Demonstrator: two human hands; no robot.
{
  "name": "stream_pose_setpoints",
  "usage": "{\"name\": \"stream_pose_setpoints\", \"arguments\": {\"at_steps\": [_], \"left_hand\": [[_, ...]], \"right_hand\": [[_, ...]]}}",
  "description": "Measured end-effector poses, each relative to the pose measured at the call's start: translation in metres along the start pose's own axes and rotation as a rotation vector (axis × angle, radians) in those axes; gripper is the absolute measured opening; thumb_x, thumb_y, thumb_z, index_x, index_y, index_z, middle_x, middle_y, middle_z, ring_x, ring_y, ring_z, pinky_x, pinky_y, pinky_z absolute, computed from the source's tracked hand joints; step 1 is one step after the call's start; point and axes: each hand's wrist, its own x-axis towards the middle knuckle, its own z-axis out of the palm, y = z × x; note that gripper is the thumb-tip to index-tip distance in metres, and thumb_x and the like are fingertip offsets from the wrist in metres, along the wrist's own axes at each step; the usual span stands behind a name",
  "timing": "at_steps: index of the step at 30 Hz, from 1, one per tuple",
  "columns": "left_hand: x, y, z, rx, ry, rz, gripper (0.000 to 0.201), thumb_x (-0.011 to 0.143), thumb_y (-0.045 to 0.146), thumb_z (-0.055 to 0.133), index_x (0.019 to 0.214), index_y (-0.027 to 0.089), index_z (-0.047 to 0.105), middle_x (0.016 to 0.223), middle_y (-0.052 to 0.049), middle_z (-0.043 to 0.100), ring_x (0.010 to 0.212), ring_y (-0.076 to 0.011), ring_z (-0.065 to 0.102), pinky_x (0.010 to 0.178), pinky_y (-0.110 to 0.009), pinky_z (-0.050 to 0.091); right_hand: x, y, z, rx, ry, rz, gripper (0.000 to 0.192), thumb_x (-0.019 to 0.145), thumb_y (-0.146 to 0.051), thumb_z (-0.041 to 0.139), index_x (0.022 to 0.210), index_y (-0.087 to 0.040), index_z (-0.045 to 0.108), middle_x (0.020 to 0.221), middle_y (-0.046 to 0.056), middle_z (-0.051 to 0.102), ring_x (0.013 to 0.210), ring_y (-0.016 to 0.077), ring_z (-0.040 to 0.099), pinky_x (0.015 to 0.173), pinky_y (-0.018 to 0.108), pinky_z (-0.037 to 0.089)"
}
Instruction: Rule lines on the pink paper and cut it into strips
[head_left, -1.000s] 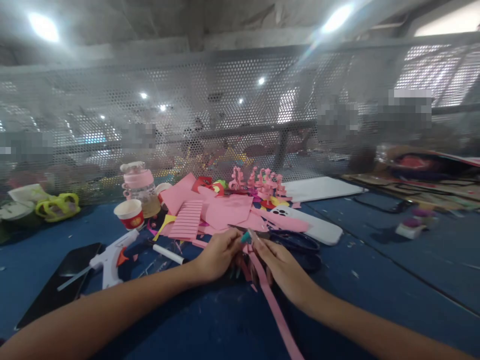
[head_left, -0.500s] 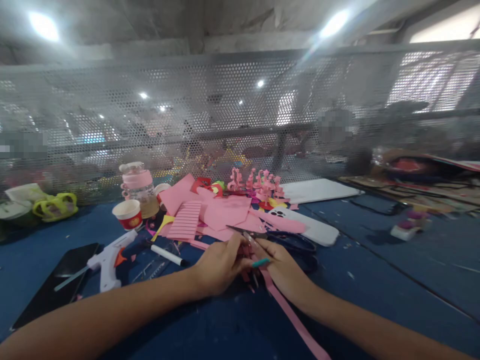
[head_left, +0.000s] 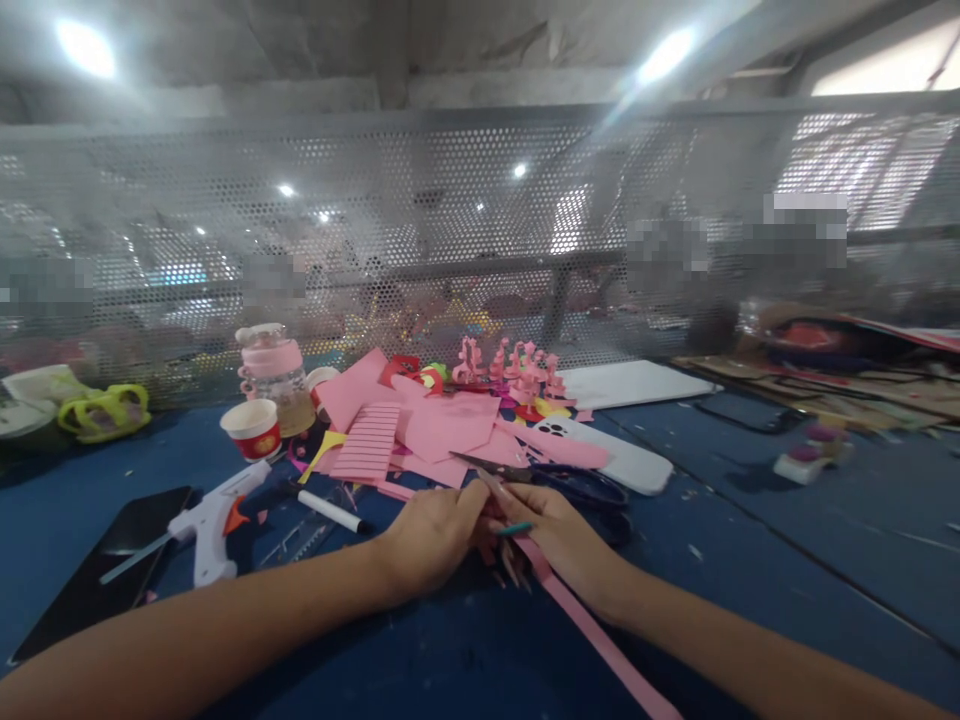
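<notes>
In the middle of the blue table, my left hand and my right hand meet with fingers pinched together. Between them is the upper end of a long pink paper strip, whose free part hangs under my right hand toward the lower right. A thin teal stick-like piece shows at the fingertips; its kind is unclear. Small pinkish pieces sit below the fingers, blurred. Scissors with dark blue handles lie just beyond my hands, blades pointing left. Fingers partly hide what is pinched.
Pink sheets and small pink star ornaments are piled behind the hands. A white glue gun, a black tablet-like slab, a marker, a paper cup and a bottle stand left. A white phone lies right.
The fingers have shifted slightly at the strip's end, and the teal piece sits a little lower and more level. The view has moved slightly.
</notes>
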Motion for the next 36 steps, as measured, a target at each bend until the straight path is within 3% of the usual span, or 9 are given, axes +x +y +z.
{"name": "stream_pose_setpoints", "arguments": {"at_steps": [5, 14, 26, 36], "left_hand": [[-0.001, -0.003, 0.003, 0.169, 0.086, 0.111, 0.011, 0.093, 0.023, 0.039, 0.088, 0.017, 0.047, 0.069, -0.007, 0.066, 0.059, -0.0188, 0.062, 0.051, -0.024, 0.041], [-0.004, -0.009, 0.011, 0.292, 0.370, 0.304, 0.032, 0.098, 0.026, 0.019, 0.084, 0.015, 0.046, 0.058, -0.003, 0.059, 0.048, -0.0154, 0.056, 0.043, -0.023, 0.042], [-0.004, -0.009, 0.009, 0.277, 0.343, 0.286, 0.027, 0.096, 0.025, 0.027, 0.082, 0.016, 0.048, 0.063, -0.003, 0.060, 0.054, -0.0153, 0.059, 0.049, -0.024, 0.046], [-0.002, -0.007, 0.007, 0.289, 0.423, 0.313, 0.040, 0.099, 0.029, 0.016, 0.076, 0.017, 0.047, 0.058, -0.002, 0.058, 0.049, -0.0146, 0.056, 0.044, -0.023, 0.042]], "right_hand": [[-0.001, 0.000, 0.001, -0.036, -0.006, -0.028, 0.054, 0.053, -0.066, 0.068, 0.063, -0.013, 0.062, 0.045, -0.001, 0.054, 0.035, 0.0079, 0.044, 0.036, 0.021, 0.038], [0.000, 0.001, 0.000, -0.094, -0.006, -0.032, 0.055, 0.054, -0.068, 0.065, 0.059, -0.014, 0.062, 0.044, 0.000, 0.056, 0.033, 0.0075, 0.044, 0.034, 0.021, 0.035], [0.002, 0.003, -0.003, -0.060, 0.035, 0.014, 0.046, 0.054, -0.059, 0.069, 0.054, -0.013, 0.061, 0.043, 0.000, 0.056, 0.035, 0.0062, 0.045, 0.035, 0.018, 0.032], [0.006, 0.002, -0.005, -0.051, 0.006, 0.024, 0.054, 0.052, -0.068, 0.066, 0.057, -0.014, 0.060, 0.041, -0.001, 0.054, 0.036, 0.0076, 0.047, 0.035, 0.019, 0.033]]}}
